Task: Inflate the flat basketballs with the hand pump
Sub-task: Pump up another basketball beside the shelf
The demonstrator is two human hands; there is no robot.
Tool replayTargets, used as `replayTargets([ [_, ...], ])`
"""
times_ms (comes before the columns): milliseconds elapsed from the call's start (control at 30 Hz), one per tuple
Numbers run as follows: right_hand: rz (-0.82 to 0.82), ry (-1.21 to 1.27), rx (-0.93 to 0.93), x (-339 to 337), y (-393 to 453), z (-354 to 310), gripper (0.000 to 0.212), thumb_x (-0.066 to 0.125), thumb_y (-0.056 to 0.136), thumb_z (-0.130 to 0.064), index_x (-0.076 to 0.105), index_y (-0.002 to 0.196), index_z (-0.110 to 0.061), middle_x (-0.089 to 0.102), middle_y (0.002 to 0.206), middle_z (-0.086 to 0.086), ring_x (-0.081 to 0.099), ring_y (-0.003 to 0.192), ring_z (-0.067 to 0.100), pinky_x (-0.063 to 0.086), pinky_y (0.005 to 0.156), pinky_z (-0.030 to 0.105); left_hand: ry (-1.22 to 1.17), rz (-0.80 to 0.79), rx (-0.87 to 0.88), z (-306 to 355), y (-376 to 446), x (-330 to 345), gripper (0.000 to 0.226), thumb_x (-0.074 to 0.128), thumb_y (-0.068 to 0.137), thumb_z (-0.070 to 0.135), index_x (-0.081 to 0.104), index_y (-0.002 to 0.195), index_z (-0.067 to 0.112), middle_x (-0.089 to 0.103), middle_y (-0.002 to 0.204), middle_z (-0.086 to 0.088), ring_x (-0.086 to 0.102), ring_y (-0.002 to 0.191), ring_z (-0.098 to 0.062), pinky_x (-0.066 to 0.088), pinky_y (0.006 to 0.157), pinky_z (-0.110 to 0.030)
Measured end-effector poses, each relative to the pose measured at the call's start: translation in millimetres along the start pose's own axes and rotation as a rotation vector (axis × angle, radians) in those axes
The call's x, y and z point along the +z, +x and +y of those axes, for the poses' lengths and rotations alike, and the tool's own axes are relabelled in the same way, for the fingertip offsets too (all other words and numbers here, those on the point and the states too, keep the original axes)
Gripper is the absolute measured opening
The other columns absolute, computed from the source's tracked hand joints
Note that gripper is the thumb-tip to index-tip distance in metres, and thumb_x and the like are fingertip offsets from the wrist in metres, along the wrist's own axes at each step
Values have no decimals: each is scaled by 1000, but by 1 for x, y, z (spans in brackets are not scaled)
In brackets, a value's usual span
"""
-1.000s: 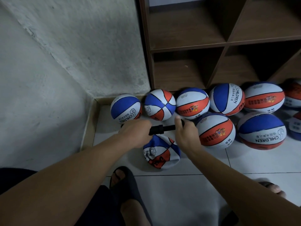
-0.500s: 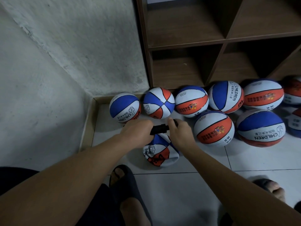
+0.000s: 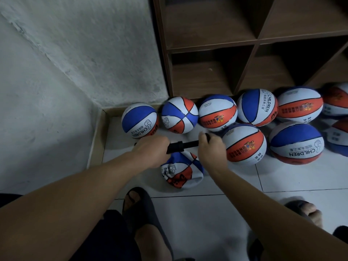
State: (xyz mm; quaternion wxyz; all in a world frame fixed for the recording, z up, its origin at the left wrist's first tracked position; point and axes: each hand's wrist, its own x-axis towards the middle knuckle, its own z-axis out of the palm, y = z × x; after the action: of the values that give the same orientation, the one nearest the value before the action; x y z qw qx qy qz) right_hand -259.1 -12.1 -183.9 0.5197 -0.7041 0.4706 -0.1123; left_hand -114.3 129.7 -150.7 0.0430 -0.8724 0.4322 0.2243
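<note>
A flat, crumpled blue, white and orange basketball lies on the tiled floor just below my hands. A black hand pump lies level above it. My left hand grips the pump's barrel. My right hand grips the pump's handle, and the thin rod shows between the two hands. The needle end is hidden behind my left hand.
Several inflated balls lie along the foot of a brown wooden cubby shelf. A white wall and a tan skirting strip close the left side. My feet in dark slippers stand on the tiles below.
My right hand pushed the handle in toward my left hand, then drew it back out to the right, showing the rod again.
</note>
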Motion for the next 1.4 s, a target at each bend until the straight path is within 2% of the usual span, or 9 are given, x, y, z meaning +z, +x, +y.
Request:
replayTargets([
  [167, -90, -34, -21, 19, -11, -1, 47, 48, 110, -41, 57, 76, -10, 63, 68, 4, 56, 57, 18, 40, 56, 30, 60, 10, 46, 16, -6, -5, 19, 69, 99, 24, 55, 86, 22, 60, 73, 1, 60, 62, -20, 37, 52, -31],
  [333, -135, -9, 10, 23, -11, 1, 48, 49, 109, -46, 63, 83, -9, 66, 70, 2, 57, 56, 16, 44, 57, 32, 31, 11, 73, 15, -5, -5, 36, 71, 99, 27, 45, 75, 29, 59, 70, 3, 60, 61, -19, 44, 55, -33],
  [467, -157, -8, -14, 15, -8, -7, 45, 51, 110, -41, 60, 79, -9, 57, 63, -1, 49, 51, 12, 39, 54, 30, 25, 44, 77, 10, -1, -5, 25, 70, 96, 29, 53, 78, 27, 62, 70, 3, 65, 64, -23, 56, 60, -36],
  [633, -138, 25, 95, -24, 22, 1, 46, 54, 109, -42, 67, 98, 0, 55, 69, 3, 48, 58, 17, 44, 57, 36, -35, 52, 21, -11, 1, -6, 27, 70, 98, 33, 58, 75, 27, 65, 70, 3, 65, 63, -19, 50, 56, -32],
  [767, -62, 33, 89, -58, 38, 2, 43, 56, 109, -45, 71, 93, -8, 53, 64, -1, 47, 56, 16, 39, 55, 29, -65, 75, 0, -20, 3, -6, 23, 70, 98, 35, 59, 80, 27, 65, 74, 3, 65, 66, -17, 55, 60, -36],
  [933, 37, 46, 44, -22, 21, -2, 39, 51, 109, -36, 61, 85, -6, 56, 67, 4, 51, 61, 22, 42, 59, 37, -10, 90, 36, -4, 3, -4, 20, 71, 98, 34, 61, 83, 25, 65, 72, 3, 66, 62, -20, 56, 58, -35],
  [1100, -62, -71, -84, 4, 0, -13, 53, 48, 113, -42, 51, 70, -9, 59, 61, 5, 54, 51, 18, 38, 50, 30, -6, 79, 42, 3, 2, -7, 16, 72, 96, 29, 61, 85, 25, 65, 73, 4, 67, 65, -22, 57, 58, -37],
  [1233, -158, -99, -62, 15, -8, -12, 56, 48, 112, -48, 63, 80, -4, 66, 67, 8, 56, 51, 14, 40, 43, 23, 49, 46, 90, 10, 0, -10, 11, 71, 98, 27, 63, 91, 23, 62, 74, 4, 64, 66, -20, 48, 58, -33],
  [1400, -166, -21, -6, 17, -9, -10, 50, 51, 111, -47, 65, 87, -6, 65, 70, 5, 52, 50, 9, 41, 44, 23, 60, 73, 105, 7, -1, -8, 10, 73, 98, 31, 66, 97, 24, 62, 75, 6, 64, 67, -19, 50, 59, -33],
])
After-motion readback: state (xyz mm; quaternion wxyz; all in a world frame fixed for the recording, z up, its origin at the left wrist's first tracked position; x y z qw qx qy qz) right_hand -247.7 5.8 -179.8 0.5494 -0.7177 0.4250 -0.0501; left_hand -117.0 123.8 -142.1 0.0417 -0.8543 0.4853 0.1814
